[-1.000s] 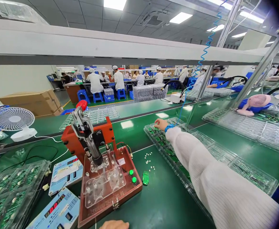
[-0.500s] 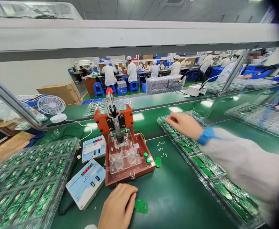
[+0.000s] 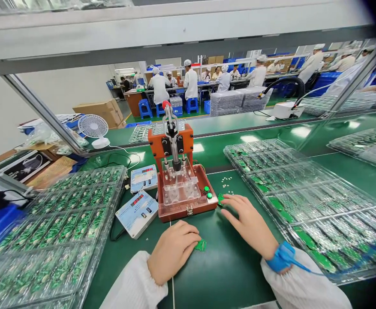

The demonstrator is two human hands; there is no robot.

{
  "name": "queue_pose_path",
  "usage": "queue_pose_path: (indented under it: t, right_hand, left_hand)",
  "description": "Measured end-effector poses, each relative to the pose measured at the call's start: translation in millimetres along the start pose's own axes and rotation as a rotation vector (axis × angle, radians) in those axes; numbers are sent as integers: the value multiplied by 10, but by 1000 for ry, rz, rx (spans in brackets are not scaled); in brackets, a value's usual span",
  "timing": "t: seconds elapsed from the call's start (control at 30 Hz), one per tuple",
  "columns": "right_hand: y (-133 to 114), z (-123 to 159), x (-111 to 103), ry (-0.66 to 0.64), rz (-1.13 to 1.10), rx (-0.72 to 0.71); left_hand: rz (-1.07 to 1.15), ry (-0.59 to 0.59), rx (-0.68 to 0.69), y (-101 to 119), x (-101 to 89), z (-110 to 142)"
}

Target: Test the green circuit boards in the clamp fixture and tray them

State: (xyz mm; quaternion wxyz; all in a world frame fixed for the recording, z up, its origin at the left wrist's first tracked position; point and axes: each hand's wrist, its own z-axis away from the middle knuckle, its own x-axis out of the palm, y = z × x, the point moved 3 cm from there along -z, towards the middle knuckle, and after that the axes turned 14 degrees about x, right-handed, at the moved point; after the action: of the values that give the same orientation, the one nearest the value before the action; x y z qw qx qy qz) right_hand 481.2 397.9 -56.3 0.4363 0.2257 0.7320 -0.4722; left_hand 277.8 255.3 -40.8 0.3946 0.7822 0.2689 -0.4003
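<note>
My left hand [image 3: 176,246] rests on the green mat in front of the fixture, its fingers closed on the left end of a small green circuit board [image 3: 201,245]. My right hand [image 3: 247,221], with a blue wrist strap [image 3: 281,257], reaches toward a second green circuit board [image 3: 220,199] beside the fixture's right corner. Its fingers are stretched out, thumb apart, and the fingertips are at that board's edge; whether they touch it I cannot tell. The orange-brown test fixture [image 3: 188,210] stands between and beyond my hands, with a red-knobbed toggle clamp [image 3: 171,133] and two green buttons.
Clear trays of circuit boards flank me, one at left [image 3: 91,244] and another at right [image 3: 290,223]. Two meter boxes [image 3: 138,216] with red digits sit left of the fixture. Small white pieces [image 3: 227,182] lie scattered behind it. A fan [image 3: 93,127] and an overhead shelf [image 3: 175,32] are beyond.
My right hand has come back from the right tray to the board beside the fixture, its fingers now spread. My left hand stays by its board. The view has shifted.
</note>
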Motion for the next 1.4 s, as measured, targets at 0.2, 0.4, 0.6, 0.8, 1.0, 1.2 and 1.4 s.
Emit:
queue_pose_path:
  t: [0.2,0.4,0.6,0.8,1.0,1.2,1.4]
  right_hand:
    - [130,-305,149,27,114,8]
    - [216,-364,136,0,115,15]
    - [210,-422,196,-36,57,-19]
    - [183,-397,111,-15,-24,-26]
    - [-218,-384,-245,67,-218,-69]
    - [-775,-682,-122,-90,-278,-283]
    - [-885,-845,106,-141,-268,-355]
  left_hand:
    - [-35,-16,47,19,40,-18]
    - [-87,-48,117,-6,153,15]
    - [-82,-57,73,0,159,58]
    - [-68,-28,27,18,85,46]
    - [31,28,-23,57,66,28]
    - [33,45,-14,48,55,14]
    - [8,168,23,19,20,24]
